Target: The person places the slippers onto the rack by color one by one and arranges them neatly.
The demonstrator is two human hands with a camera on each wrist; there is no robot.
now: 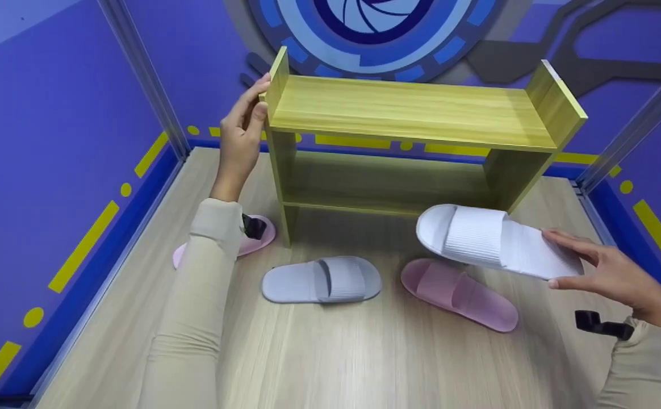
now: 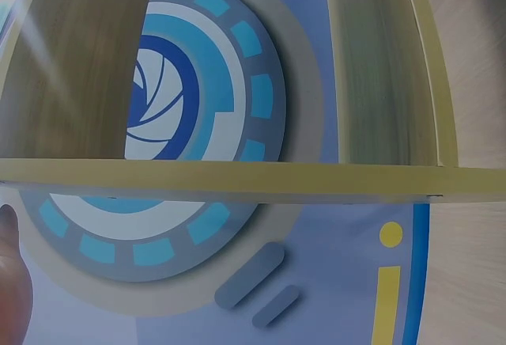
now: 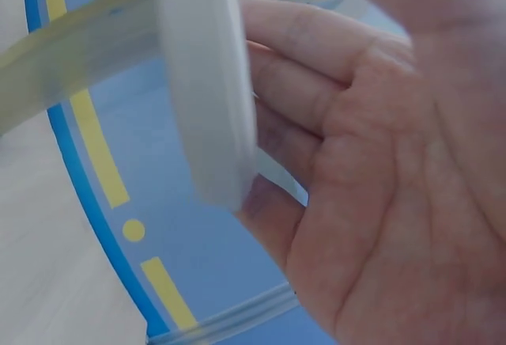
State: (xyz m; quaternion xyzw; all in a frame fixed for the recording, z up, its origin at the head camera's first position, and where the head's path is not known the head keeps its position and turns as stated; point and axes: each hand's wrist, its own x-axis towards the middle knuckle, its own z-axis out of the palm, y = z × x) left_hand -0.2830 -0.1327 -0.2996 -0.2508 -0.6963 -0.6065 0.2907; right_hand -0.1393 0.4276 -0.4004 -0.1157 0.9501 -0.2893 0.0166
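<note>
A white slipper (image 1: 475,236) is held above the table by my right hand (image 1: 620,278), thumb and fingers pinching its heel end; its toe points left, just in front of the wooden shoe rack (image 1: 410,113). In the right wrist view the slipper sole (image 3: 207,84) stands edge-on against my fingers. My left hand (image 1: 242,136) grips the rack's left side panel near the top, thumb toward the front edge. The left wrist view shows the panel edge (image 2: 237,180) and only the thumb tip (image 2: 12,274) of that hand.
A second slipper (image 1: 293,282), pale grey-white, lies before the rack, toe right. Under the held slipper is a pink slipper (image 1: 467,298). Another pink slipper (image 1: 262,232) sits left of the rack, partly hidden by my left forearm. Blue patterned walls (image 1: 69,130) enclose the wood-grain tabletop (image 1: 353,358).
</note>
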